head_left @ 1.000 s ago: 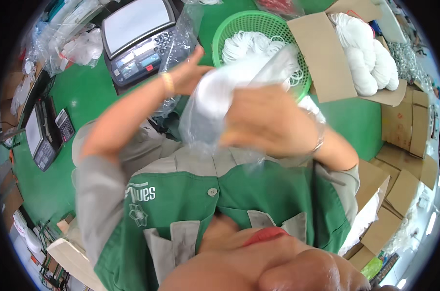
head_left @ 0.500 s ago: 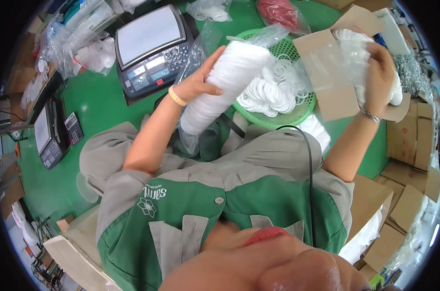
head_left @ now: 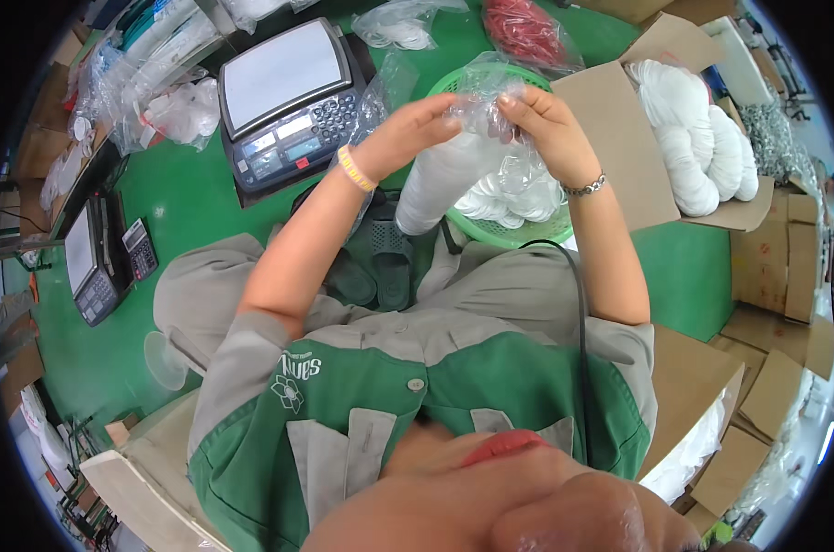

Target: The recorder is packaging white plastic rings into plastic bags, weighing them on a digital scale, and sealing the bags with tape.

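Observation:
A clear plastic bag (head_left: pixel 483 92) is stretched between my two hands at its upper end. Inside or behind its lower part stands a long stack of white rings (head_left: pixel 442 175), slanting down toward my knees. My left hand (head_left: pixel 406 136) has its fingers closed on the left side of the bag's end. With thumb and fingers pinched, my right hand (head_left: pixel 553 131) grips the opposite side. Under and beyond the stack sits a green mesh basket (head_left: pixel 500 237) holding loose white rings (head_left: pixel 518 198), partly hidden by the bag and my right hand.
To the left are a weighing scale (head_left: pixel 297 120), a second scale (head_left: pixel 95 258) and a calculator (head_left: pixel 141 248). An open carton (head_left: pixel 610 138) with bundled white rings (head_left: pixel 688 129) stands right. A red bagged bundle (head_left: pixel 532 35) lies at the back. Sandals (head_left: pixel 391 262) rest below.
My right hand has come from the carton to the bag's upper end. My left hand has shifted up to that end, and the ring stack now leans lower between my hands.

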Available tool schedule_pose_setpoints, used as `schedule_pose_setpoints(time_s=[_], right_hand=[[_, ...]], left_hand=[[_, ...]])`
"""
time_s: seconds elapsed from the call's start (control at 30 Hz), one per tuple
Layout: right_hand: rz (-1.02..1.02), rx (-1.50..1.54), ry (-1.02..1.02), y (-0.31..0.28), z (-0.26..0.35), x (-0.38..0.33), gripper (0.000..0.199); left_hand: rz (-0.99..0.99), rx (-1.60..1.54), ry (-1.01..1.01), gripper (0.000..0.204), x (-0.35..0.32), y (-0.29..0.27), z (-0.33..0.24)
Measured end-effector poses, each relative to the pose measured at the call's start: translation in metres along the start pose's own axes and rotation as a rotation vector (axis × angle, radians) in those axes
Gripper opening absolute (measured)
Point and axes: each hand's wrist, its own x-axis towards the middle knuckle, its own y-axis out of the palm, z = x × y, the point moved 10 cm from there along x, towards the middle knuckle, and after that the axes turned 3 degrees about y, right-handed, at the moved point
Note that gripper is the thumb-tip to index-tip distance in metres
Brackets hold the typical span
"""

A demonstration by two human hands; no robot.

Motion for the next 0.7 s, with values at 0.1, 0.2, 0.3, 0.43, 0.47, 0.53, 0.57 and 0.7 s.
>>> schedule_pose_setpoints(time_s=[0.1,0.2,0.3,0.43,0.47,0.53,0.57,0.7], right_hand=[[-0.073,0.008,0.002,-0.01,-0.002,0.002,0.022],[-0.218,-0.032,-0.013,-0.034,-0.006,-0.001,0.022],[-0.404,-0.004,-0.06,-0.056,-0.005,-0.007,0.02],[-0.494,-0.169,-0.089,-0.08,-0.005,-0.021,0.022],[-0.414,-0.312,-0.005,-0.076,-0.015,-0.019,0.024],[-0.334,-0.516,-0.023,-0.047,-0.02,-0.015,0.023],[-0.338,-0.696,-0.096,-0.032,-0.019,-0.013,0.021],[-0.257,-0.779,-0.092,-0.012,-0.022,-0.001,0.018]], left_hand=[[-0.081,-0.012,0.032,0.03,0.009,0.001,-0.006],[-0.163,0.222,-0.055,0.024,0.017,-0.01,0.007],[-0.246,0.437,-0.158,0.019,0.021,-0.013,0.006],[-0.384,0.295,-0.059,0.018,0.025,-0.023,0.012],[-0.386,0.296,-0.059,0.018,0.026,-0.023,0.017],[-0.475,0.096,-0.007,0.018,0.027,-0.022,0.014],[-0.473,0.098,-0.008,0.018,0.028,-0.02,0.015],[-0.53,0.239,0.105,0.018,0.021,-0.021,-0.002]])
